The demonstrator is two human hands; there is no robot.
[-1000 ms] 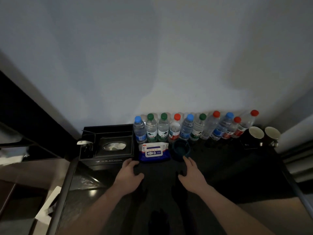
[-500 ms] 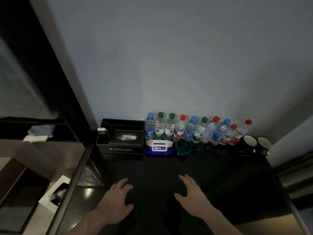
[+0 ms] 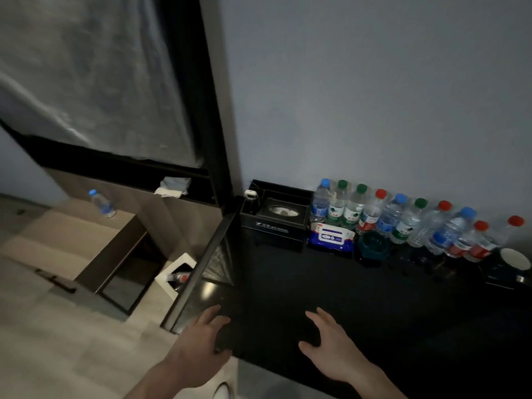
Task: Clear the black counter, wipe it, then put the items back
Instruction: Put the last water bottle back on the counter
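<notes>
The black counter [image 3: 359,298] was glossy and dark, a pale glint on its left edge. Along the wall at its back stood a row of water bottles [image 3: 403,220] with blue, green and red caps, a black tissue box [image 3: 276,217], a pack of wipes [image 3: 331,236], a dark green bowl [image 3: 374,246] and a mug [image 3: 515,259]. The left hand [image 3: 198,341] and right hand [image 3: 331,347] hovered over the near edge, fingers spread and relaxed, grasping nothing.

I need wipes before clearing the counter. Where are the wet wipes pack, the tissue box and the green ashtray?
wet wipes pack [image 3: 331,236], head view, on its white label.
tissue box [image 3: 280,211], head view, on its top opening.
green ashtray [image 3: 373,245], head view, on its rim.
</notes>
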